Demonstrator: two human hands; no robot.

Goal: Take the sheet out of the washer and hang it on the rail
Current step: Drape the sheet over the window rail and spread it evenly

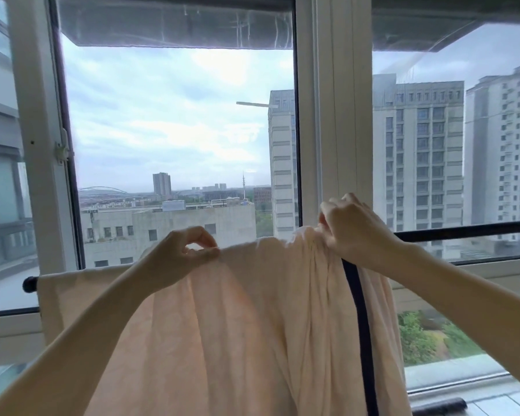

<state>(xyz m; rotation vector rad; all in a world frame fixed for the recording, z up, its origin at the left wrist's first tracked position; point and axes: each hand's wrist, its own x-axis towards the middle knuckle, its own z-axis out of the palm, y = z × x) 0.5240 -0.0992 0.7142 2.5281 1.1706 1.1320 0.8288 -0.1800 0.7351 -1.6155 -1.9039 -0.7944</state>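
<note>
The rail (29, 284) carries the peach sheet (222, 325), draped over it before the window (327, 115). The left hand (180, 253) pinches the sheet's top edge, thumb and forefinger together; the right hand (354, 232), fingers (332, 210) curled, clamps bunched cloth above a dark stripe (357, 310)

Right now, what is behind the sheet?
The black rail runs behind the sheet; only its left end and right stretch show. Its middle and part of the lower window frame are covered.
</note>
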